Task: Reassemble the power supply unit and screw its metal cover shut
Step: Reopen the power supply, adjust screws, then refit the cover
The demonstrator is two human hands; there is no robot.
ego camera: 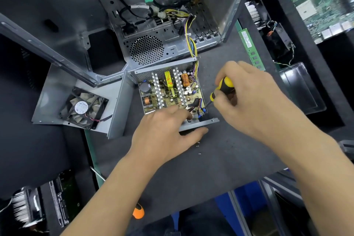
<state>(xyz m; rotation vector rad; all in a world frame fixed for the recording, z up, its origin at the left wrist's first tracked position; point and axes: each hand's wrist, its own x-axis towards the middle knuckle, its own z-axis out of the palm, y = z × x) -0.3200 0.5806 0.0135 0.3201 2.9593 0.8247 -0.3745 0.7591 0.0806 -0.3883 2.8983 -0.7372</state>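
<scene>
The power supply unit [168, 90] lies open on the dark mat, its circuit board with heat sinks and coils exposed. Its metal cover [57, 90], with a black fan [83, 108] mounted inside, lies flipped open to the left. My left hand [162, 130] grips the unit's near metal wall, fingers over the board's edge and thumb on the mat side. My right hand [249, 94] grips a yellow-and-black screwdriver [222, 88], whose tip points down into the near right corner of the board. Two small screws [198, 149] lie loose on the mat in front of the unit.
An open computer case [145, 25] with loose cables stands right behind the unit. A RAM stick [251, 48], a heat sink [252, 13], a black tray [302, 88] and a motherboard [321, 0] lie to the right. An orange-handled tool [138, 212] and drives [61, 201] sit near left.
</scene>
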